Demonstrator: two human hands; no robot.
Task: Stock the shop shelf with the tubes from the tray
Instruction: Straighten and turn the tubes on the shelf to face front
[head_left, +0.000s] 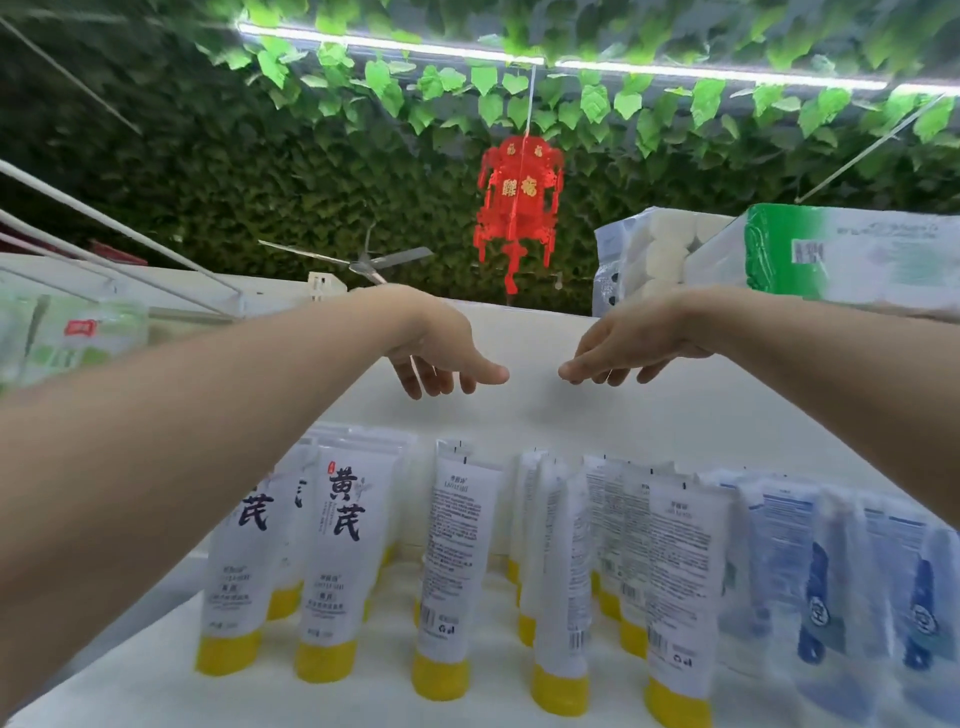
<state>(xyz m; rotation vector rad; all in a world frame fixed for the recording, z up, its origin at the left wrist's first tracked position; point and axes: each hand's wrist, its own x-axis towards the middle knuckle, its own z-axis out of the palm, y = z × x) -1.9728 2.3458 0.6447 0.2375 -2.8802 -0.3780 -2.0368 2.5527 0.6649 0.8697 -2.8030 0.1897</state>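
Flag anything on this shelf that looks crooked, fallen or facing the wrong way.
Nothing has fallen. The yellow-capped tubes face mixed ways: the left ones show their fronts, the middle ones their printed backs. The rows lean slightly.

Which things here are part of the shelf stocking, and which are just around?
Job:
yellow-capped tubes, standing cap-down on the white shelf
left hand and right hand, both empty above the rows

Not the job:
blue-printed tubes at the right
tissue packs
red lantern
leaf ceiling

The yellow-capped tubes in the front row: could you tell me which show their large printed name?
The two leftmost tubes face forward with big dark characters; the others show fine-print backs.
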